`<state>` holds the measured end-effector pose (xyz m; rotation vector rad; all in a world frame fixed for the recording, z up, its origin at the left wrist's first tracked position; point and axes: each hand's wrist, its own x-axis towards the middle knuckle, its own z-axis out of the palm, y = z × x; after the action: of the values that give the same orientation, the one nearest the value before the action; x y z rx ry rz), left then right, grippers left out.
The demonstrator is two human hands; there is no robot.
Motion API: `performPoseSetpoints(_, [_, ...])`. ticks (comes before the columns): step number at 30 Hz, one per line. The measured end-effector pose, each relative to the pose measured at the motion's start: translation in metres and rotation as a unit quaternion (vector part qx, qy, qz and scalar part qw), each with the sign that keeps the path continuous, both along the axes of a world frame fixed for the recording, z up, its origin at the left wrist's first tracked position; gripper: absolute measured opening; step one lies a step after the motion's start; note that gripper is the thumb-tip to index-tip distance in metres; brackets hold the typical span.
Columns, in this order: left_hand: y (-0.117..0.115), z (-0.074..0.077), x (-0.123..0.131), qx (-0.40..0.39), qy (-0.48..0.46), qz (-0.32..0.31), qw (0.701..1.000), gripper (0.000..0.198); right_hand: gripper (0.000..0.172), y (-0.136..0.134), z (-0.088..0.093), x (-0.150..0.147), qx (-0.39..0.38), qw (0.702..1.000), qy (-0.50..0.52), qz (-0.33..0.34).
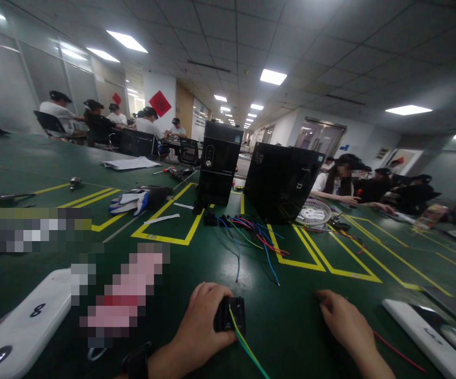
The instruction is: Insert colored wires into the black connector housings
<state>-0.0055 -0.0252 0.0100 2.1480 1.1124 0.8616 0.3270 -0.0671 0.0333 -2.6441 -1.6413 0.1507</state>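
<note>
My left hand (206, 323) grips a small black block with slots (240, 315), fingers over its far left corner and thumb along its near side. A yellow-green wire (247, 350) runs from the top of the block toward the bottom edge of the view. To the right, apart from the block, my right hand (344, 316) is held low over the green table with its fingers closed; what they hold, if anything, is hidden. From behind the right wrist a red wire (399, 350) extends rightward. Ahead lies a bundle of blue, red and green wires (247, 226).
Two black computer cases (220, 168) stand beyond the wires. White-and-blue gloves (131, 201) and a blurred pink item (135, 289) lie left. White numbered devices (26, 321) flank both sides. A white round basket (313, 211) sits behind right, near seated people.
</note>
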Motion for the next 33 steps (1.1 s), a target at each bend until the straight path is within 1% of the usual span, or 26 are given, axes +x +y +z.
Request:
performPoseSetpoints(7, [-0.001,-0.002,0.0,-0.003,0.001,-0.001,1.0,0.04,0.022,0.001,0.003,0.0,0.021,1.0,0.007,-0.015])
performPoseSetpoints(10, [-0.001,-0.002,0.0,-0.003,0.0,0.002,1.0,0.04,0.02,0.002,0.002,-0.002,0.063,0.998,0.017,0.003])
performPoseSetpoints(13, [-0.001,-0.003,0.0,-0.004,0.0,0.002,1.0,0.039,0.024,0.007,0.002,-0.007,0.114,0.993,0.031,0.012])
performPoseSetpoints(16, [0.0,-0.003,0.0,0.0,-0.002,0.0,1.0,0.038,0.028,0.02,0.009,-0.016,0.161,0.986,0.037,0.007])
performPoseSetpoints(19, [0.001,-0.003,0.001,0.004,-0.001,0.0,1.0,0.038,0.033,0.046,0.023,-0.026,0.196,0.98,0.036,0.002])
performPoseSetpoints(22, [0.001,-0.004,0.002,0.006,-0.001,-0.002,1.0,0.039,0.044,0.085,0.037,-0.034,0.203,0.978,0.045,0.01])
performPoseSetpoints(25, [0.002,-0.003,0.002,0.005,0.004,-0.005,1.0,0.04,0.056,0.131,0.044,-0.038,0.172,0.982,0.071,0.02])
performPoseSetpoints(28, [0.004,-0.003,0.002,0.003,0.021,-0.008,1.0,0.039,0.061,0.172,0.047,-0.044,0.135,0.987,0.088,0.026])
performPoseSetpoints(31, [0.007,-0.005,0.004,0.006,0.04,-0.009,0.999,0.041,0.068,0.2,0.048,-0.056,0.111,0.99,0.083,0.035])
performPoseSetpoints(33, [0.009,-0.008,0.005,0.011,0.05,-0.009,0.999,0.043,0.082,0.213,0.048,-0.066,0.09,0.992,0.076,0.052])
